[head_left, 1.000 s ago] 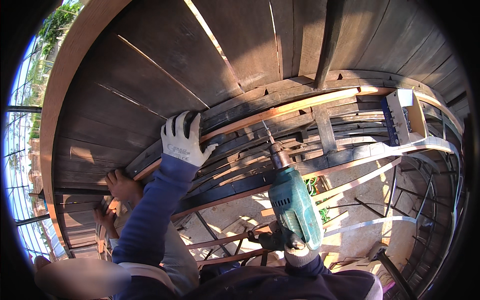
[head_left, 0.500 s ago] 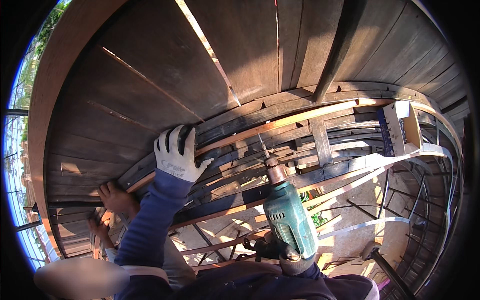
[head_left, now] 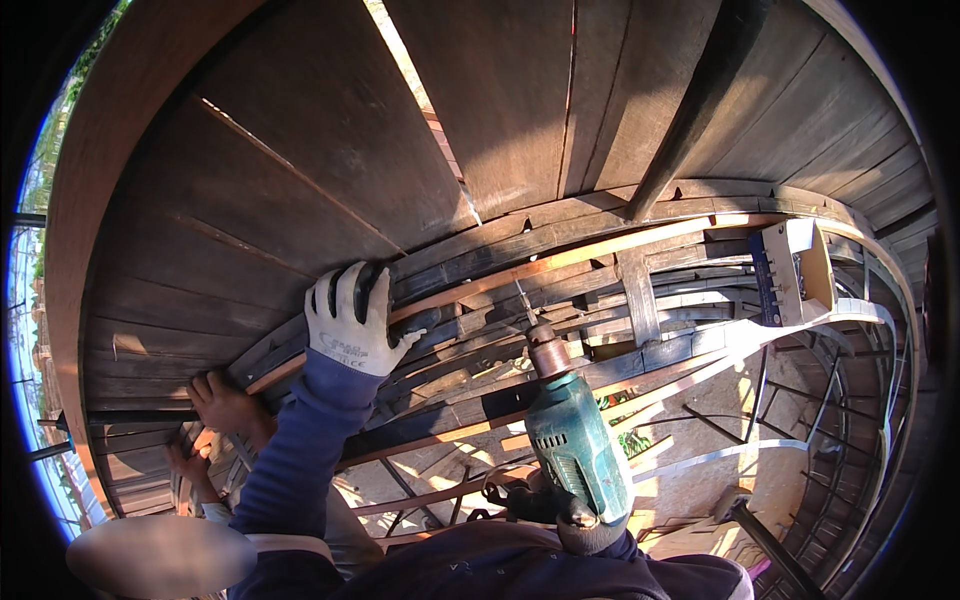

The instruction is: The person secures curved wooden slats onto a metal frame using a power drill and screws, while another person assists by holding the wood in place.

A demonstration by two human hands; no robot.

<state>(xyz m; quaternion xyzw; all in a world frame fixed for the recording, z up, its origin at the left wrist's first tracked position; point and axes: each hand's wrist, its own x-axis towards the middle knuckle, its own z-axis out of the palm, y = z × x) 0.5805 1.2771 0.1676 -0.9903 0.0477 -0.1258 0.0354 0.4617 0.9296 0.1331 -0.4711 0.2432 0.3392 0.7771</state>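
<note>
My right hand [head_left: 577, 528], in a dark glove, is closed round the rear handle of a green electric drill [head_left: 575, 435]. A thin bit [head_left: 524, 297] points up from its chuck. The tip is at or very near the underside of a long reddish wooden strip [head_left: 600, 250]; I cannot tell whether it touches. White-gloved, my left hand [head_left: 345, 320] is hooked over the same strip further left, fingers bent over its far side and thumb on the near side. The strip curves along dark wooden beams under a wall of planks.
Another person's bare hands [head_left: 228, 400] hold the strip's left end. An open cardboard box [head_left: 800, 270] sits on the frame at the right. A dark pole [head_left: 690, 110] slants across the planks. Below the ribs lie wood pieces and a hammer-like tool [head_left: 735, 505].
The view has shifted slightly, so the planks and box sit a little lower. My left hand keeps its place on the strip, and the drill stays beneath it at nearly the same angle.
</note>
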